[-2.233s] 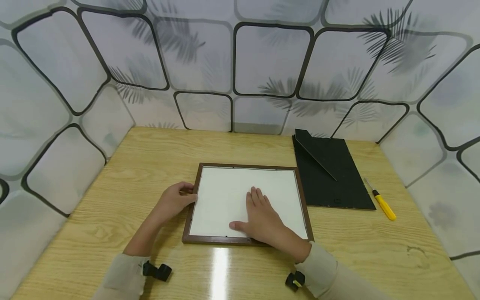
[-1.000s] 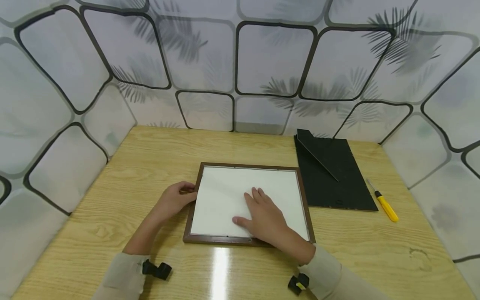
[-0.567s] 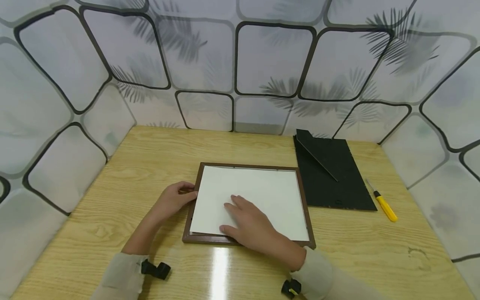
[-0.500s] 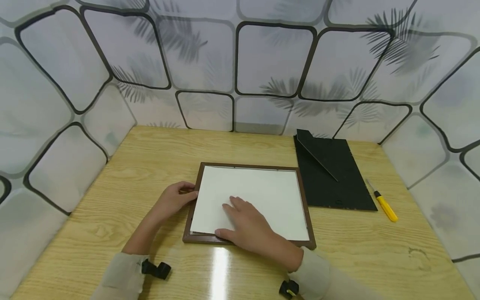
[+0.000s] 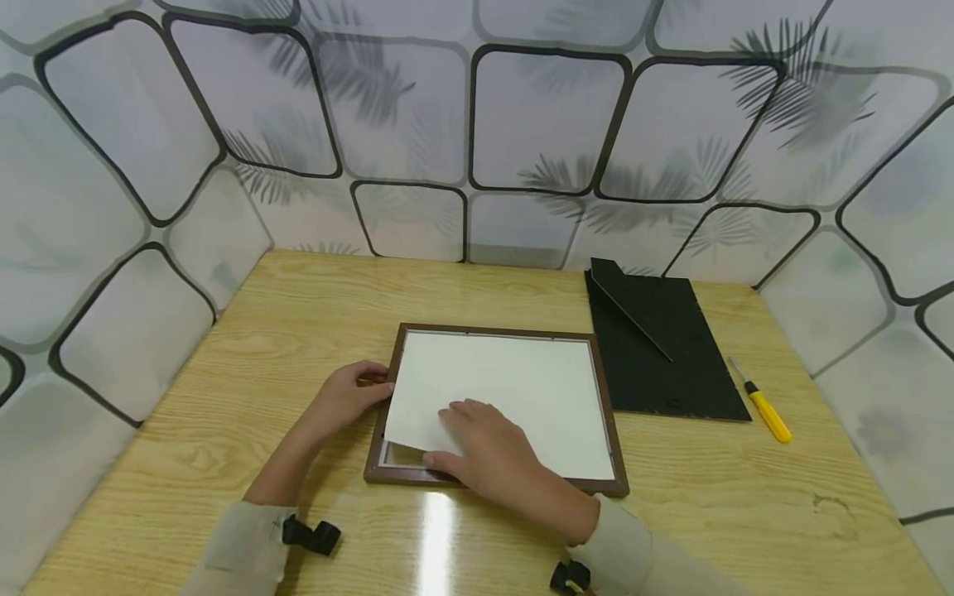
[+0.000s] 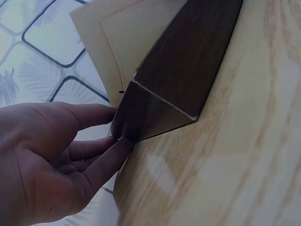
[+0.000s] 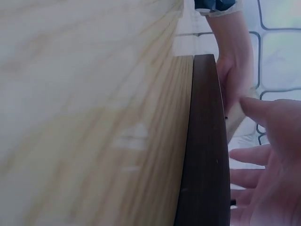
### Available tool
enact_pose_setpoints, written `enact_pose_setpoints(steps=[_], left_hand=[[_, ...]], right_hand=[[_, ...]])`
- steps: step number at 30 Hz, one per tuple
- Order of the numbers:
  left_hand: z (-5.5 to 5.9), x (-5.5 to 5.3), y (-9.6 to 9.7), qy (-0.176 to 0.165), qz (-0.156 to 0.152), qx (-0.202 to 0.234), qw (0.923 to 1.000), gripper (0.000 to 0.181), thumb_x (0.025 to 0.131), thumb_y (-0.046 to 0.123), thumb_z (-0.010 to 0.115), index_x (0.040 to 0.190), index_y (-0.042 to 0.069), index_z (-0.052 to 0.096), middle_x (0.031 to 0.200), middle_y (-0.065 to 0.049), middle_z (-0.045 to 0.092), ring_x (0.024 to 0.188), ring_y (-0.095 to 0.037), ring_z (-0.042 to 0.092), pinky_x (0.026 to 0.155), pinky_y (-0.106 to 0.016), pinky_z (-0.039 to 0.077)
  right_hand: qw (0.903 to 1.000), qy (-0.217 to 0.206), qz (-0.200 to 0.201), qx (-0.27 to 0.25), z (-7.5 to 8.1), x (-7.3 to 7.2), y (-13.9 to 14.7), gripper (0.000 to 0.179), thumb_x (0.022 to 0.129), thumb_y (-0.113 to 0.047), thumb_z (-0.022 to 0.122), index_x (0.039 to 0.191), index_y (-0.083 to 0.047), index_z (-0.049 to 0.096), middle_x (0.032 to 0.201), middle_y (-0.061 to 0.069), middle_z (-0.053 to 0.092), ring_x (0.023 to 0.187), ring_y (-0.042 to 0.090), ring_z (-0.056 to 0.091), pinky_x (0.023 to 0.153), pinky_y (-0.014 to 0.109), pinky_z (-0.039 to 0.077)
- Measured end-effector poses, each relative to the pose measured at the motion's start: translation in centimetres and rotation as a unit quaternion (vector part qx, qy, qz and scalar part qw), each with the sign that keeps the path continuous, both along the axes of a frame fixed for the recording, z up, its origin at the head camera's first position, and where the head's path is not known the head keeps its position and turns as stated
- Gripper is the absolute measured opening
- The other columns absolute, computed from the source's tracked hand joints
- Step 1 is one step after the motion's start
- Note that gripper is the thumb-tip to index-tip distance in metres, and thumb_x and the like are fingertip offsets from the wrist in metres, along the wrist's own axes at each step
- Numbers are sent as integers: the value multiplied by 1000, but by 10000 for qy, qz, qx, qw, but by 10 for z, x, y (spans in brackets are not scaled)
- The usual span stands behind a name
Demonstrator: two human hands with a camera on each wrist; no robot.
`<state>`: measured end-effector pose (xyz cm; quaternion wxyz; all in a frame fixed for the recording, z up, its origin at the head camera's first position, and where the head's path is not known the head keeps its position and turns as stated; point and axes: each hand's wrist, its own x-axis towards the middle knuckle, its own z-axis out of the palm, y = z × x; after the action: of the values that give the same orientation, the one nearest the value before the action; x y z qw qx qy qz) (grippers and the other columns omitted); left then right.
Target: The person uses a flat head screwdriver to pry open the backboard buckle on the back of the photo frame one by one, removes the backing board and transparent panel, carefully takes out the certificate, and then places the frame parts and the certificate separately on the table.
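White sheet (image 5: 529,377) lies inside brown picture frame (image 5: 402,477) on counter (image 5: 313,290), directly under right hand (image 5: 488,451); its near left corner raised above frame. Right hand loosely extended, fingers nearly straight on sheet, thumb at its near edge. Left hand (image 5: 349,401) pinches frame's left side, just beside sheet.
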<state>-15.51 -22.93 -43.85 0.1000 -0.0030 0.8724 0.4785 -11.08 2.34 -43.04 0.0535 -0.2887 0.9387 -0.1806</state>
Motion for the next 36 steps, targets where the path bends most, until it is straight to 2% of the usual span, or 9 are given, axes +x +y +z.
enact_pose_setpoints(steps=[3,7,14,17,19,23,27,30,36], left_hand=[[0,0,0,-13,-13,47,10000,45,99,25,64,135,-2,58,127,-19,63,118,-34,60,97,-45,51],[1,1,0,-50,-20,63,10000,47,98,27,66,135,-1,58,129,-19,63,118,-33,61,97,-45,51],[0,1,-1,-32,-16,28,10000,47,97,29,67,133,0,60,129,-18,64,117,-31,61,96,-44,51],[-1,0,-1,-53,-1,73,10000,48,97,29,68,134,1,59,129,-18,64,117,-31,61,96,-44,51],[-1,0,-1,-74,-3,97,9999,49,97,30,67,136,1,58,130,-18,63,117,-31,61,96,-43,51],[-2,-1,-2,-105,18,142,9998,49,97,29,67,137,1,57,129,-17,63,116,-31,61,96,-42,52],[-2,0,-2,-87,-2,157,9998,49,98,28,67,137,1,57,129,-17,62,115,-30,61,94,-41,52],[-1,1,-1,-85,-26,187,9998,50,98,28,67,137,0,57,130,-18,62,115,-30,61,94,-41,53],[1,1,-1,-96,-35,230,9997,50,98,27,67,137,-1,56,130,-19,62,116,-30,61,95,-42,52]], right_hand=[[9973,-261,-284,-621,2,-1,6,55,97,-55,59,137,-16,62,140,2,61,132,22,56,103,45,51],[9835,-547,-726,-1564,6,-1,13,46,98,-48,63,133,-18,65,131,-2,67,120,19,64,96,45,54],[9360,-1052,-1182,-3144,10,-3,22,45,98,-29,68,141,-17,59,120,-1,69,106,14,68,89,33,57],[9163,-963,-1321,-3657,10,-5,26,55,98,-20,68,150,-19,49,122,4,68,97,13,70,81,27,58],[9096,-693,-1345,-3870,10,-6,29,63,98,-14,67,155,-20,41,126,8,66,91,12,70,76,25,58],[9057,-33,-1253,-4051,10,-7,37,69,97,-5,66,158,-18,36,129,16,62,78,10,67,67,23,55],[9053,372,-1107,-4084,13,-10,47,64,95,2,65,153,-15,45,118,14,62,77,12,65,64,21,54],[9050,423,-1041,-4103,15,-14,57,58,93,6,64,147,-14,53,112,10,58,78,12,63,66,19,55],[8989,-16,-1235,-4205,23,-18,83,59,92,8,64,146,-11,53,105,11,48,78,6,60,64,17,53]])
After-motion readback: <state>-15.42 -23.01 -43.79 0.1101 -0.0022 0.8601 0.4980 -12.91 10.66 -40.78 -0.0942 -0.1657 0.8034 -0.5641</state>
